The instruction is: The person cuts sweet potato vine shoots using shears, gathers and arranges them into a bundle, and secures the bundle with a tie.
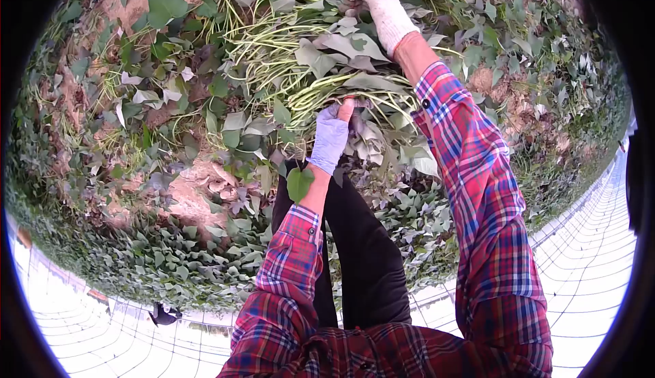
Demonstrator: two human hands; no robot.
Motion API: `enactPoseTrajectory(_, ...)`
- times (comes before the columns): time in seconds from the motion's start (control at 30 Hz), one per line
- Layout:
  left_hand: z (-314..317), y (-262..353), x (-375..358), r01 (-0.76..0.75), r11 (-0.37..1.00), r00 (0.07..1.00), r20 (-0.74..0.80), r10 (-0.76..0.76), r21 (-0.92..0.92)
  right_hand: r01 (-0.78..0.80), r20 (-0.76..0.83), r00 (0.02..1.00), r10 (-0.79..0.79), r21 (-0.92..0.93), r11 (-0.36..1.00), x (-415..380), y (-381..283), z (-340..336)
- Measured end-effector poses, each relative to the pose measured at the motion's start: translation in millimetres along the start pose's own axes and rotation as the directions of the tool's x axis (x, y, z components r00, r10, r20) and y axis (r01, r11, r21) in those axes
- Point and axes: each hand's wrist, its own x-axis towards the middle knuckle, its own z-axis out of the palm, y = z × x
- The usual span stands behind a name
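Note:
My left hand (331,136), in a thin pale purple glove with the thumb bare, is closed around a bunch of long green leafy stems (321,98). A small red thing sits at the thumb tip; what it is I cannot make out. Above and to the right, my right hand (383,15) wears a whitish knit glove with soiled fingertips. Its fingers are curled in at the far side of the bunch, among the leaves, and what lies between them is hidden. Broad grey-green leaves (348,47) lie across the stems between both hands.
Low leafy vines (164,255) cover the ground all around. Bare reddish soil (194,197) shows in patches at the left and right. My dark-trousered legs (368,255) stand below the bunch. A dark figure (164,315) is far off at lower left, beneath a gridded, bright covering (580,275).

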Motion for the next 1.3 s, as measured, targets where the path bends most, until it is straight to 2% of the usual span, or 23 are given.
enactPoseTrajectory(0.07,-4.2,4.1,8.5,0.050,0.991,0.998,-0.026,-0.054,-0.127,-0.006,0.059,0.998,0.006,-0.007,1.000,0.7,-11.4,3.2)
enactPoseTrajectory(0.1,-10.3,6.7,17.1,0.014,0.998,0.995,-0.096,-0.019,-0.055,-0.123,0.035,0.992,0.124,-0.038,0.992,-1.1,-23.8,8.4)
enactPoseTrajectory(0.17,-17.8,7.0,23.9,0.039,0.988,0.994,-0.098,-0.054,-0.150,-0.237,0.012,0.971,0.238,-0.076,0.969,0.3,-36.0,18.3)
enactPoseTrajectory(0.23,-16.5,0.8,35.4,0.005,0.977,0.996,-0.084,-0.023,-0.215,-0.119,0.041,0.992,0.121,-0.050,0.992,1.5,-22.4,17.4)
enactPoseTrajectory(0.3,-15.8,1.4,42.4,0.110,0.959,0.984,-0.108,-0.142,-0.263,0.021,-0.136,0.990,-0.027,-0.046,0.999,-14.2,6.0,38.8)
enactPoseTrajectory(0.33,-14.7,-0.6,48.5,0.090,0.953,0.982,-0.136,-0.134,-0.290,0.121,-0.200,0.965,-0.169,-0.233,0.965,-24.0,22.4,48.3)
enactPoseTrajectory(0.4,-19.6,-6.0,49.7,0.165,0.960,0.958,-0.195,-0.211,-0.227,0.309,-0.182,0.837,-0.515,-0.621,0.721,-40.4,57.0,56.5)
enactPoseTrajectory(0.43,-18.5,-5.0,49.8,0.241,0.953,0.933,-0.227,-0.280,-0.184,0.302,-0.160,0.835,-0.527,-0.667,0.681,-40.5,62.5,52.9)
enactPoseTrajectory(0.53,-20.7,-5.7,44.7,0.268,0.961,0.942,-0.191,-0.277,-0.074,0.328,-0.095,0.813,-0.575,-0.741,0.586,-29.6,69.5,45.3)
enactPoseTrajectory(0.6,-14.3,13.0,18.6,0.150,0.984,0.989,0.012,-0.149,-0.092,0.296,-0.064,0.803,-0.593,-0.821,0.488,-20.6,72.1,46.9)
enactPoseTrajectory(0.63,-14.7,17.5,6.5,0.180,0.983,0.984,0.001,-0.180,-0.041,0.340,-0.032,0.763,-0.646,-0.829,0.444,-14.4,74.7,46.6)
enactPoseTrajectory(0.73,-0.1,-10.4,-15.8,0.049,0.996,0.998,0.028,-0.051,0.072,0.364,0.010,0.753,-0.658,-0.840,0.403,7.4,79.0,41.9)
enactPoseTrajectory(0.77,7.4,-21.1,-23.8,-0.077,0.936,0.996,-0.007,0.084,0.343,0.376,0.020,0.751,-0.660,-0.834,0.403,11.7,80.2,39.8)
enactPoseTrajectory(0.8,17.2,-25.0,-30.9,-0.174,0.788,0.976,-0.005,0.219,0.591,0.402,0.028,0.733,-0.679,-0.824,0.399,13.0,79.8,39.4)
enactPoseTrajectory(0.83,27.4,-29.3,-31.9,-0.176,0.712,0.974,0.016,0.225,0.679,0.426,0.036,0.715,-0.698,-0.814,0.394,12.7,79.4,39.1)
enactPoseTrajectory(1.0,71.6,-80.3,-4.8,-0.058,0.870,0.911,-0.331,0.247,0.490,0.450,0.012,0.813,-0.582,-0.645,0.617,5.4,78.3,15.8)
enactPoseTrajectory(1.03,76.6,-79.6,-3.2,-0.045,0.969,0.903,-0.404,0.143,0.242,0.423,-0.022,0.854,-0.520,-0.555,0.717,0.1,77.6,14.4)
enactPoseTrajectory(1.07,59.2,-97.7,6.2,-0.014,0.985,0.916,-0.392,0.082,0.172,0.385,-0.064,0.885,-0.461,-0.455,0.803,0.5,76.8,16.2)
enactPoseTrajectory(1.1,49.2,-119.3,11.5,-0.003,0.995,0.920,-0.389,0.040,0.095,0.382,-0.043,0.918,-0.393,-0.160,0.910,8.1,93.7,11.0)
enactPoseTrajectory(1.13,66.0,-82.1,-0.8,-0.082,0.996,0.949,-0.302,0.086,0.028,0.397,-0.018,0.915,-0.404,-0.155,0.905,-0.1,82.2,2.5)
enactPoseTrajectory(1.2,66.5,-44.2,2.2,-0.040,0.997,0.970,-0.240,0.023,-0.069,0.160,0.048,0.983,-0.179,0.265,0.951,-11.1,59.6,-14.3)
enactPoseTrajectory(1.23,72.2,-28.2,2.7,-0.114,0.993,0.974,-0.194,0.113,0.007,0.128,0.078,0.985,-0.156,0.280,0.951,-10.4,56.4,-23.8)
enactPoseTrajectory(1.3,71.9,-29.9,-1.5,-0.071,0.993,0.985,-0.152,0.085,0.099,0.099,0.117,0.983,-0.140,0.306,0.947,-11.2,55.0,-31.0)
